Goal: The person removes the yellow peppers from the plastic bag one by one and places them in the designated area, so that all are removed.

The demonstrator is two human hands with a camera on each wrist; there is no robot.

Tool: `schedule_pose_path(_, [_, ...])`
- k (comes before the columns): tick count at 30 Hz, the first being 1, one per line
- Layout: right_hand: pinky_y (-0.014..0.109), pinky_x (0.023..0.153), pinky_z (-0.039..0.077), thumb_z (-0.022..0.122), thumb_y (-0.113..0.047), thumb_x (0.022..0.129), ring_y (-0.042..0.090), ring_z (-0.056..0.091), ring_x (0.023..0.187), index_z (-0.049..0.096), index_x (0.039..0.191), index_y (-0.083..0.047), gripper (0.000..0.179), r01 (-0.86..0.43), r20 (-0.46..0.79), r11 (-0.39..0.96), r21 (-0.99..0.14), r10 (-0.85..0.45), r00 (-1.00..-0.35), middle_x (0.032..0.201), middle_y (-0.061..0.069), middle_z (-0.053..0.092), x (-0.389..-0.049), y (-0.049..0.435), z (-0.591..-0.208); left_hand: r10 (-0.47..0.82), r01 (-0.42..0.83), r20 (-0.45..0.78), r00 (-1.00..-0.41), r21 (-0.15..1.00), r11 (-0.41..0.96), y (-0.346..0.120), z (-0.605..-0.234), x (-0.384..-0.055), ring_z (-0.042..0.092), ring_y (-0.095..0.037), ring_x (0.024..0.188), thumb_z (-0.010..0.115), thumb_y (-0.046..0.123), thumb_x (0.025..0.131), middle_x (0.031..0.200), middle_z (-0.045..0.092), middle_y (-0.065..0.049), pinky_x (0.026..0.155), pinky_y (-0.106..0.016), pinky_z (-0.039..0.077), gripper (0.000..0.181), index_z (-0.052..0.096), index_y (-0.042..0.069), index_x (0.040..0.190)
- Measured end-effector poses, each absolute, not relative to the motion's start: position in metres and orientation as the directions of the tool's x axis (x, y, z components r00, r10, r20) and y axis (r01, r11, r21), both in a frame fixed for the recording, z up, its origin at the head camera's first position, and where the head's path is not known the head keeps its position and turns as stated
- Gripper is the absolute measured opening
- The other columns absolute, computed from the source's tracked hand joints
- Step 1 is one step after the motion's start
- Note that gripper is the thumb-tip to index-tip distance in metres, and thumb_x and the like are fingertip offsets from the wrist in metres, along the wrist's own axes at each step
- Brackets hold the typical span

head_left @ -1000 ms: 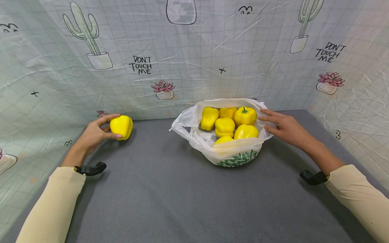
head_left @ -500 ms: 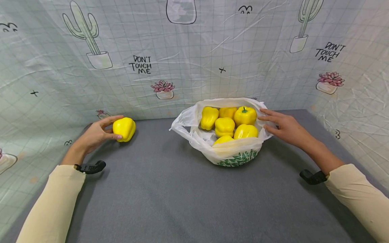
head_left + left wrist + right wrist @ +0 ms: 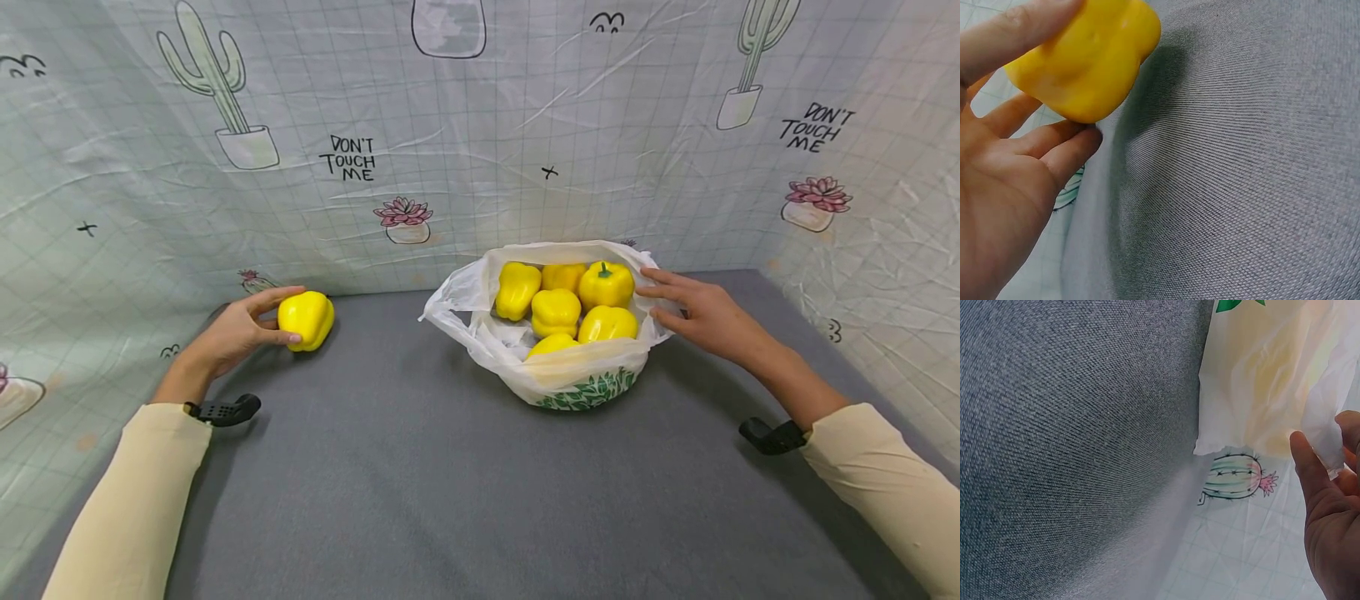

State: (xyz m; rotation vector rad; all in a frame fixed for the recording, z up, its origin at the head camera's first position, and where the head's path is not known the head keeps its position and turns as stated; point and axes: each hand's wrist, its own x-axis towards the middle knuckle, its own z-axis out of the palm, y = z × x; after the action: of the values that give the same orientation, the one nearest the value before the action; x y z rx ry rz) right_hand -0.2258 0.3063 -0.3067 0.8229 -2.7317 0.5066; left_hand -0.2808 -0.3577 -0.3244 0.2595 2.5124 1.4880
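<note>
At the far left of the table, my left hand (image 3: 238,335) grips a yellow bell pepper (image 3: 306,321) between thumb and fingers. In the left wrist view the pepper (image 3: 1088,59) sits close to the cloth with its shadow beside it; whether it touches the cloth I cannot tell. A white plastic bag (image 3: 517,375) with green leaf print stands with its mouth spread, right of centre. Several yellow bell peppers (image 3: 555,313) lie inside it. My right hand (image 3: 705,317) pinches the bag's right rim, thumb on one side and fingers on the other, as the right wrist view shows.
Grey cloth (image 3: 420,483) covers the table. A pale plastic curtain (image 3: 480,133) printed with cacti and lettering hangs behind it and along both sides, close behind the bag and the left hand. Each wrist wears a black band (image 3: 225,411).
My left hand has shifted the bell pepper slightly to the right and a little nearer, then stays put. The right hand and the bag have kept their place.
</note>
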Motion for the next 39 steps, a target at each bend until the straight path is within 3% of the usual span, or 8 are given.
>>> schedule_pose_path(12, [0.033,0.063,0.04,0.066,-0.012,0.099,0.008,0.044,0.062,0.059,0.141,-0.002,0.043,-0.569,0.317,0.775,-0.277,-0.485,-0.815,0.156,0.02,0.043,-0.225,0.306,-0.307,0.291,0.009,-0.155,-0.944,0.87,0.493,-0.361,-0.327,-0.278,0.019,-0.044,0.151,0.082,0.016,0.087,0.169,0.01,-0.012,0.088,-0.017,0.049,0.093,0.026,0.017,0.162])
schedule_pose_path(22, [0.029,0.059,0.04,0.067,-0.012,0.099,0.004,0.042,0.059,0.059,0.141,-0.002,0.044,-0.572,0.322,0.775,-0.27,-0.487,-0.812,0.156,0.019,0.044,-0.226,0.307,-0.308,0.323,0.029,-0.141,-0.936,0.882,0.471,-0.361,-0.328,-0.276,0.018,-0.039,0.151,0.076,0.015,0.093,0.168,0.009,-0.018,0.093,-0.016,0.045,0.091,0.018,0.015,0.164])
schedule_pose_path(25, [0.029,0.059,0.039,0.067,-0.012,0.099,0.004,0.041,0.058,0.059,0.141,-0.002,0.044,-0.577,0.328,0.772,-0.269,-0.489,-0.808,0.155,0.02,0.044,-0.226,0.308,-0.308,0.331,0.03,-0.141,-0.933,0.887,0.462,-0.36,-0.327,-0.275,0.013,-0.037,0.152,0.072,0.015,0.096,0.169,0.004,-0.015,0.109,-0.03,0.038,0.09,0.012,0.015,0.164])
schedule_pose_path(27, [0.029,0.058,0.039,0.067,-0.011,0.099,0.004,0.039,0.056,0.059,0.141,-0.002,0.044,-0.578,0.329,0.768,-0.277,-0.489,-0.808,0.155,0.02,0.044,-0.226,0.308,-0.308,0.313,0.032,-0.129,-0.941,0.885,0.464,-0.36,-0.325,-0.275,0.006,-0.035,0.154,0.068,0.017,0.099,0.17,-0.002,-0.012,0.119,-0.045,0.027,0.088,0.009,0.015,0.165])
schedule_pose_path(30, [0.028,0.056,0.038,0.066,-0.012,0.099,0.003,0.037,0.054,0.059,0.141,-0.002,0.044,-0.581,0.33,0.762,-0.285,-0.491,-0.806,0.156,0.02,0.044,-0.226,0.308,-0.308,0.239,0.068,-0.044,-0.97,0.895,0.44,-0.357,-0.321,-0.272,0.002,-0.03,0.156,0.062,0.021,0.103,0.171,0.002,-0.007,0.123,-0.056,0.012,0.078,0.014,0.014,0.164])
schedule_pose_path(33, [0.028,0.056,0.037,0.067,-0.012,0.099,0.003,0.036,0.054,0.059,0.141,-0.002,0.044,-0.583,0.331,0.761,-0.283,-0.493,-0.805,0.155,0.02,0.044,-0.227,0.308,-0.309,0.161,0.154,0.093,-0.982,0.893,0.424,-0.352,-0.317,-0.271,0.014,-0.025,0.156,0.059,0.026,0.105,0.169,0.019,-0.006,0.124,-0.04,0.022,0.066,0.027,0.012,0.161])
schedule_pose_path(36, [0.028,0.056,0.037,0.067,-0.011,0.099,0.003,0.035,0.053,0.059,0.14,-0.002,0.043,-0.584,0.336,0.762,-0.28,-0.493,-0.803,0.155,0.021,0.044,-0.226,0.309,-0.308,0.142,0.254,0.215,-0.966,0.892,0.374,-0.344,-0.312,-0.272,0.028,-0.021,0.151,0.058,0.024,0.105,0.163,0.036,-0.007,0.113,-0.021,0.035,0.057,0.039,0.008,0.156])
schedule_pose_path(39, [0.027,0.056,0.038,0.067,-0.01,0.099,0.003,0.036,0.053,0.06,0.14,-0.001,0.043,-0.583,0.335,0.761,-0.284,-0.491,-0.804,0.155,0.021,0.044,-0.225,0.31,-0.307,0.171,0.319,0.275,-0.946,0.886,0.338,-0.332,-0.304,-0.273,0.035,-0.019,0.148,0.059,0.021,0.104,0.158,0.043,-0.007,0.104,-0.013,0.04,0.052,0.045,0.004,0.152])
